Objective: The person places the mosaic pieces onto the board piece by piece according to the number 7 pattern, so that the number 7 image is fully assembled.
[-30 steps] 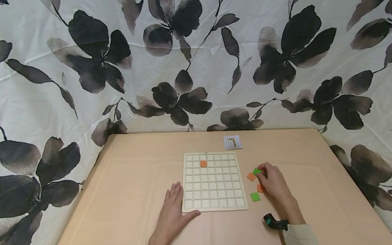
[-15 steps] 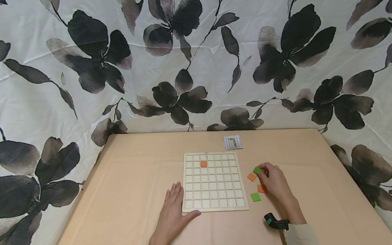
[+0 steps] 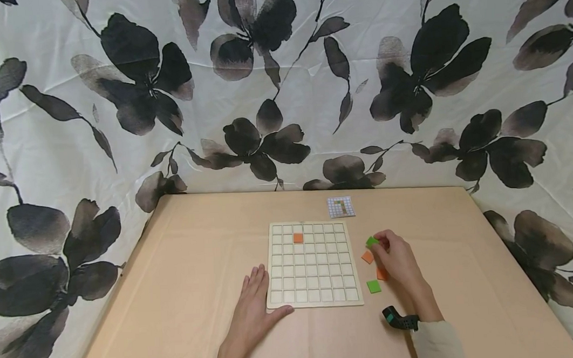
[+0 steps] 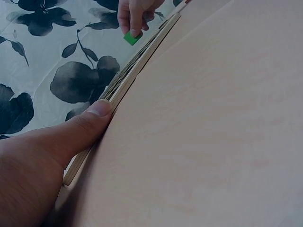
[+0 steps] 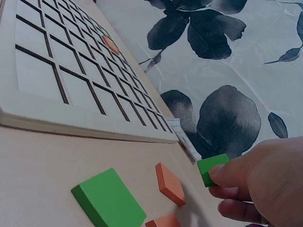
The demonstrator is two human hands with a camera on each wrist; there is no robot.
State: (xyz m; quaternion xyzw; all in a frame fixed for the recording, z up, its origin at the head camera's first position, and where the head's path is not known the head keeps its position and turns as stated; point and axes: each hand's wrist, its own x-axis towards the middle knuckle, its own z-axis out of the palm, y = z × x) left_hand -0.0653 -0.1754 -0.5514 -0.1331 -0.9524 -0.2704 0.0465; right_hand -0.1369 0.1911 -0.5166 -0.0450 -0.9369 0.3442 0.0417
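Note:
My right hand (image 3: pixel 398 257) pinches a green square tile (image 5: pixel 211 167) between thumb and fingers, raised over the table right of the board. Below it lie an orange tile (image 3: pixel 367 257), another orange tile (image 3: pixel 381 274) partly behind the hand, and a second green tile (image 3: pixel 373 286). The pale wooden grid board (image 3: pixel 313 264) has one orange tile (image 3: pixel 297 238) in its second row from the far side. My left hand (image 3: pixel 251 310) rests at the board's near left corner with fingers extended along its side; in the left wrist view its thumb (image 4: pixel 97 111) touches the board's edge.
A small card (image 3: pixel 341 207) printed with a grid and a coloured pattern lies beyond the board's far right corner. A black band (image 3: pixel 400 320) is on the right wrist. The tan table (image 3: pixel 193 249) ends at a floral cloth (image 3: pixel 195 108) behind.
The green tile, low among the other tiles before, has risen with my right hand, which moved slightly away from me and to the left. The left hand has stayed at the board.

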